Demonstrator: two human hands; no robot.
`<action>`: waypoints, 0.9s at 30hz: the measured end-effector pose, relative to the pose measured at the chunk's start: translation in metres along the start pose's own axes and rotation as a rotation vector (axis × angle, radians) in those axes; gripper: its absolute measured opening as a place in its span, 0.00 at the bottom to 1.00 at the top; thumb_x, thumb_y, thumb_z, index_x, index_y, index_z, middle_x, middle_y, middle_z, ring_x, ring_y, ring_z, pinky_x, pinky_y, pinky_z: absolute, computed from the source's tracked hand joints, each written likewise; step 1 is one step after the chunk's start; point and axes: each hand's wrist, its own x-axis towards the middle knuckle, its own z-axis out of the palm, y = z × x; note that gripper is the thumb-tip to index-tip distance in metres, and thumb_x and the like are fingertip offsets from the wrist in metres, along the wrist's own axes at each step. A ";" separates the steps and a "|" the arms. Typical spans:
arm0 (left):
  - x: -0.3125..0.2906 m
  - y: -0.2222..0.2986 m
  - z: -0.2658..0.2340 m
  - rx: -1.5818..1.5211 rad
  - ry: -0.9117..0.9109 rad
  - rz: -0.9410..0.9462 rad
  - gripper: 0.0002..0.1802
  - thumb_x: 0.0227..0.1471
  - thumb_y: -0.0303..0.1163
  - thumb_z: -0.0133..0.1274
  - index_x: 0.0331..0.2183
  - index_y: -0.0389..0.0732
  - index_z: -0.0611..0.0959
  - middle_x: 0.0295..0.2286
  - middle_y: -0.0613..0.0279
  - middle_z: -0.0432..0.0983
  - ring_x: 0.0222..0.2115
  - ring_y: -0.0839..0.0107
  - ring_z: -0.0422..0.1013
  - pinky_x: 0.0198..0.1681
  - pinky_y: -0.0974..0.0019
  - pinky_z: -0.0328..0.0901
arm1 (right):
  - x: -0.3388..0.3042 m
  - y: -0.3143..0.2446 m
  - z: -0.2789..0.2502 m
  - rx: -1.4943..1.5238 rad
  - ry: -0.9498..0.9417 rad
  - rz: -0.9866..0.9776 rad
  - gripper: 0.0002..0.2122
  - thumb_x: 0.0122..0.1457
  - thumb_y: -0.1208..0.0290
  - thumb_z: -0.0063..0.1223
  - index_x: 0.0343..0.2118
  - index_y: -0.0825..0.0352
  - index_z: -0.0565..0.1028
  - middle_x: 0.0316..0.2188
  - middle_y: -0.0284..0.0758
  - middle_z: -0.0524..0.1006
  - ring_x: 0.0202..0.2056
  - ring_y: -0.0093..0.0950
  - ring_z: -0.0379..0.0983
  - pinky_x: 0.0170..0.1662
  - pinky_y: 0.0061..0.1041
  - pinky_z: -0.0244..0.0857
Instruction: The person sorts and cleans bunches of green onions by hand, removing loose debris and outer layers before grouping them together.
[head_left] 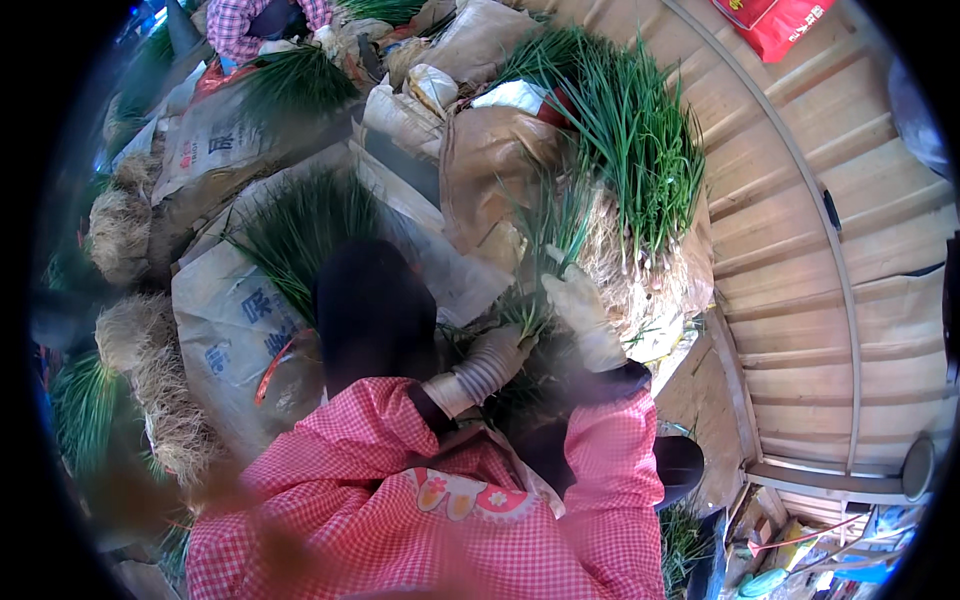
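My left hand [500, 358], in a pale glove with a ribbed grey cuff, is closed around some spring onions [531, 314]; their green leaves stick out above the fingers. Just right of it, my right hand [578, 298], also gloved, reaches forward with its fingers apart, beside loose green leaves [562, 222]. I see nothing plainly gripped in it. Beyond lies a big heap of spring onions [640, 150], leaves away from me and pale roots [612, 262] toward me. Dark shadow hides what is under my hands.
Another bunch of spring onions [310, 225] rests on a printed white sack [225, 310] at left. Bundles with dry roots [160, 390] line the left side. At upper left a co-worker's gloved hands [300, 42] are beside more greens. A ribbed tan wall [800, 250] curves along the right.
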 end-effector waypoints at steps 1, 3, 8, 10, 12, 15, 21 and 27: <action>0.000 0.003 0.000 -0.001 -0.006 0.003 0.13 0.49 0.37 0.49 0.32 0.38 0.77 0.26 0.46 0.72 0.28 0.47 0.69 0.32 0.55 0.64 | 0.003 0.005 -0.001 0.022 -0.029 0.023 0.17 0.52 0.65 0.46 0.46 0.63 0.70 0.20 0.37 0.73 0.22 0.31 0.70 0.28 0.26 0.64; 0.001 0.009 0.000 -0.002 -0.020 0.012 0.12 0.49 0.37 0.49 0.32 0.38 0.77 0.25 0.46 0.72 0.26 0.47 0.69 0.31 0.54 0.64 | 0.008 0.014 -0.003 0.065 -0.086 0.070 0.16 0.52 0.65 0.46 0.44 0.64 0.71 0.19 0.34 0.73 0.20 0.29 0.69 0.27 0.26 0.64; 0.004 0.002 0.006 -0.142 -0.068 -0.072 0.11 0.48 0.36 0.51 0.31 0.38 0.77 0.20 0.54 0.72 0.23 0.58 0.70 0.30 0.58 0.64 | -0.007 -0.001 -0.004 0.038 -0.038 -0.166 0.10 0.53 0.67 0.52 0.34 0.67 0.71 0.22 0.31 0.71 0.21 0.22 0.67 0.28 0.24 0.63; 0.008 0.010 -0.003 -0.367 -0.184 -0.236 0.11 0.47 0.36 0.52 0.31 0.38 0.77 0.19 0.57 0.72 0.22 0.63 0.70 0.29 0.60 0.64 | -0.012 0.015 0.009 0.045 0.142 -0.335 0.08 0.54 0.69 0.51 0.34 0.66 0.70 0.23 0.31 0.71 0.20 0.21 0.66 0.26 0.22 0.63; 0.008 0.022 -0.023 -0.695 -0.307 -0.439 0.10 0.48 0.35 0.51 0.32 0.39 0.77 0.18 0.61 0.71 0.21 0.69 0.69 0.27 0.64 0.64 | -0.035 -0.011 0.023 0.301 0.156 -0.247 0.06 0.56 0.74 0.49 0.35 0.66 0.68 0.25 0.31 0.72 0.18 0.19 0.65 0.23 0.17 0.62; 0.008 0.015 -0.025 -0.574 -0.308 -0.384 0.10 0.50 0.35 0.50 0.31 0.39 0.77 0.18 0.63 0.71 0.19 0.73 0.68 0.23 0.69 0.64 | -0.053 -0.022 0.029 0.817 -0.086 0.115 0.06 0.59 0.68 0.44 0.32 0.66 0.67 0.20 0.27 0.69 0.15 0.15 0.58 0.16 0.14 0.53; 0.005 0.014 -0.014 -0.682 -0.349 -0.397 0.12 0.49 0.41 0.53 0.29 0.41 0.77 0.17 0.66 0.71 0.14 0.77 0.65 0.18 0.72 0.61 | -0.030 0.000 -0.032 1.754 0.020 -0.063 0.08 0.60 0.70 0.40 0.35 0.68 0.68 0.16 0.23 0.62 0.13 0.14 0.52 0.15 0.13 0.49; 0.003 -0.004 0.012 -0.588 -0.120 -0.208 0.10 0.52 0.35 0.47 0.29 0.39 0.77 0.20 0.65 0.72 0.19 0.73 0.68 0.21 0.68 0.63 | -0.035 -0.049 -0.013 -0.386 -0.319 -0.079 0.18 0.55 0.60 0.45 0.45 0.66 0.69 0.41 0.38 0.74 0.44 0.30 0.69 0.47 0.25 0.62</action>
